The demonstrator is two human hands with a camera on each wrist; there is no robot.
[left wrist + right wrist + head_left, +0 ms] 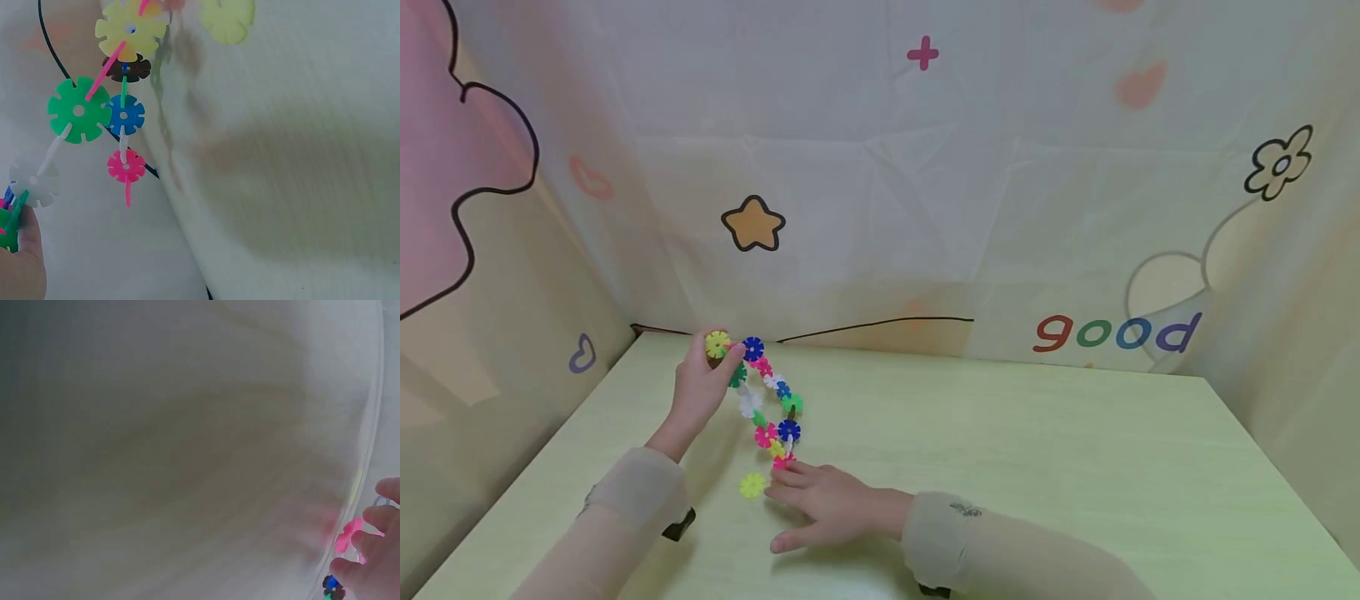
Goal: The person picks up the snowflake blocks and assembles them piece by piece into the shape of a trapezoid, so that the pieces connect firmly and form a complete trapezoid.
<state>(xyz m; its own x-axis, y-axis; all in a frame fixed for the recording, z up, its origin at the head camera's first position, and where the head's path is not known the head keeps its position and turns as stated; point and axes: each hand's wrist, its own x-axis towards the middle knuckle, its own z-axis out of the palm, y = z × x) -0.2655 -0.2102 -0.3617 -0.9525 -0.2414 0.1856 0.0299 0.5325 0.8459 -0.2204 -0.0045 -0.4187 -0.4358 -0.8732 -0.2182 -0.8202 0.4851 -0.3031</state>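
A loop of interlocking plastic snowflake discs [766, 434] in pink, blue, green, white and yellow hangs from my left hand [702, 383]. That hand pinches the loop's upper end, by a yellow disc [717, 344] and a blue disc [752, 348]. Green [79, 110] and pink discs [125, 166] dangle in the left wrist view. My right hand [826, 500] is spread over the table, its fingertips at the lowest pink disc [784, 462]; whether they press it is unclear. Just left of those fingers lies a loose yellow disc [752, 486].
A pale green table [1037, 467] lies under both hands. Behind it and at the sides hang printed curtains [880, 208] with a star, a flower and the word "good". Dark wrist straps show beneath both sleeves.
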